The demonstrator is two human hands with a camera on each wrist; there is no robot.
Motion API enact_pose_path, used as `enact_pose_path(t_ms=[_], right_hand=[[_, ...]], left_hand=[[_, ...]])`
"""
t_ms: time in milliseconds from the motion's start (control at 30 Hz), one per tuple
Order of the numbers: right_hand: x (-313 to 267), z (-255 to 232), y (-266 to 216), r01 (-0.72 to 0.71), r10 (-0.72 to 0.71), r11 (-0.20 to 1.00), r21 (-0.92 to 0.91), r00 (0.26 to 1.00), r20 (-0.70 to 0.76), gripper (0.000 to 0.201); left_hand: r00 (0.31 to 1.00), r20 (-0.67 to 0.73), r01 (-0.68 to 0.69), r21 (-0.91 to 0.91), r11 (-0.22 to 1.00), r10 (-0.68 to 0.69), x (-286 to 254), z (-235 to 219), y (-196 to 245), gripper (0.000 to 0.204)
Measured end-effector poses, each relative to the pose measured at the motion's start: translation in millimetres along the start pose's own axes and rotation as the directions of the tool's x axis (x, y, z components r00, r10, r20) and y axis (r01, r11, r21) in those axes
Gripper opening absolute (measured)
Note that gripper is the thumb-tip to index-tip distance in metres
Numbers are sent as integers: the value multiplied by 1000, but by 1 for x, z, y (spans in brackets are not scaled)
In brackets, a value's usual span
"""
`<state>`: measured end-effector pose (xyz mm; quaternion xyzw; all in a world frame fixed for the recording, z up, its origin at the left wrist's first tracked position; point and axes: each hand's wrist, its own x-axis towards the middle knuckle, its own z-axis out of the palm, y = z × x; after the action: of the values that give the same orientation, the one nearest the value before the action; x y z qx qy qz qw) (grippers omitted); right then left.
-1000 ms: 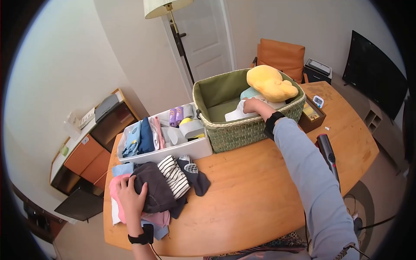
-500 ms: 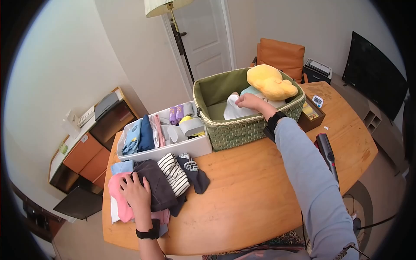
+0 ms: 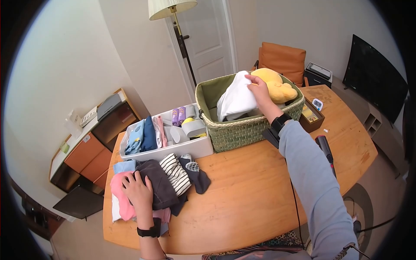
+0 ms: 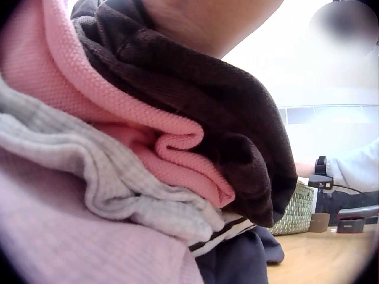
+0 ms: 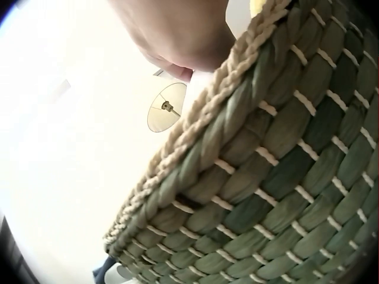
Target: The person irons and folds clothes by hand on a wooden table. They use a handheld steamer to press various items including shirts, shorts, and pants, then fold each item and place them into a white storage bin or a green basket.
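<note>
In the head view my right hand (image 3: 261,92) pinches the top of a white cloth garment (image 3: 237,97) and holds it up, its lower part hanging inside the green woven basket (image 3: 238,138). A yellow plush toy (image 3: 271,82) sits in the basket just beyond that hand. My left hand (image 3: 138,190) rests with spread fingers on a dark garment (image 3: 160,184), the top of a clothes pile. Under it show a pink garment (image 4: 177,124) and a grey ribbed one (image 4: 106,171) in the left wrist view. Beside them lie a striped garment (image 3: 175,175) and dark socks (image 3: 196,175).
Left of the basket stands a white bin (image 3: 169,152) with folded clothes and purple rolled items (image 3: 178,115). At the right are a brown box (image 3: 320,117), a small timer (image 3: 317,104) and a black handheld device (image 3: 325,149). A floor lamp (image 3: 173,8) rises behind.
My right hand has lifted the white garment from low in the basket to above its rim, stretching it upward. My left hand has shifted slightly right on the dark garment.
</note>
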<state>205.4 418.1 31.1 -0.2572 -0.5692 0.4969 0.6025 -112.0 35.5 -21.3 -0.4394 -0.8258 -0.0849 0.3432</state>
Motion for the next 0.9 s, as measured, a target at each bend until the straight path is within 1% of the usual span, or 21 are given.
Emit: enact_pose_path(t_ms=[33, 67, 133, 167, 233, 267, 333, 367, 433, 533, 567, 600, 633, 667, 700, 733, 767, 800, 833, 867, 900], right_hand=[[3, 3, 2, 59, -57, 997, 46, 997, -59, 45], [5, 3, 1, 60, -57, 997, 47, 997, -60, 45], [5, 6, -3, -36, 56, 976, 215, 994, -91, 45], [5, 8, -4, -36, 57, 976, 215, 994, -91, 45], [1, 16, -14, -107, 167, 926, 362, 976, -138, 49], [0, 21, -18, -108, 168, 925, 363, 976, -137, 49], [-11, 40, -43, -150, 237, 857, 492, 964, -119, 52], [-17, 51, -56, -149, 237, 857, 494, 964, -120, 52], [-32, 73, -84, -140, 143, 789, 598, 989, 43, 53], [-56, 98, -121, -132, 23, 707, 695, 986, 164, 54], [-65, 104, -130, -131, 24, 705, 696, 987, 161, 54], [-75, 110, -139, -174, 28, 674, 718, 977, 210, 53], [-85, 117, -141, -217, 29, 641, 736, 965, 260, 52], [-96, 126, -139, -249, 53, 645, 723, 958, 282, 48], [-110, 136, -126, -297, 75, 658, 692, 940, 332, 47], [-121, 150, -89, -254, 12, 728, 637, 933, 359, 50], [-143, 161, -68, -311, 63, 806, 504, 891, 450, 54], [-161, 157, -48, -435, 286, 894, 106, 737, 613, 55], [-171, 156, -25, -529, 512, 805, -269, 389, 766, 52], [-186, 149, -33, -516, 645, 728, -450, 295, 705, 59], [-200, 148, -15, -475, 645, 742, -473, 313, 698, 60]], left_hand=[[1000, -5, -3, 2, 1000, 3, 0, 0, 0, 28], [1000, -11, -5, 4, 1000, 6, 0, 0, 0, 28], [1000, -9, -5, 7, 1000, 6, 0, 0, 0, 28], [1000, -7, -5, 10, 1000, 5, 0, 0, 0, 27], [1000, -5, -4, 7, 1000, 4, 0, -2, 1, 27], [1000, -3, -2, 5, 1000, 2, 0, -3, 1, 27], [1000, -9, -7, 7, 1000, 7, 1, -4, 1, 28], [1000, -14, -11, 7, 1000, 12, 1, -3, 2, 28], [1000, -18, -15, 4, 1000, 15, 1, -3, 2, 29], [1000, -12, -17, 2, 1000, 17, 1, -4, 3, 29], [1000, -3, -11, 3, 1000, 11, 0, -5, 2, 29], [1000, -3, -13, 6, 1000, 13, 1, -5, 2, 29], [999, 35, 5, -23, 1000, -4, 1, -3, 0, 33], [997, 73, 24, -51, 998, -20, 1, -3, -2, 37], [997, 73, 23, -49, 999, -20, 3, -2, -9, 37], [992, 101, 96, -287, 953, -70, 7, -1, -18, 42], [984, 139, 165, -504, 848, -109, 10, -2, -23, 47], [986, 135, 157, -499, 852, -102, 9, -18, -18, 47], [986, 107, 167, -685, 710, -128, 5, -45, -8, 52], [983, 87, 159, -834, 529, -159, 1, -62, 2, 56], [991, 109, 50, -849, 527, 82, -8, -64, 6, 59]])
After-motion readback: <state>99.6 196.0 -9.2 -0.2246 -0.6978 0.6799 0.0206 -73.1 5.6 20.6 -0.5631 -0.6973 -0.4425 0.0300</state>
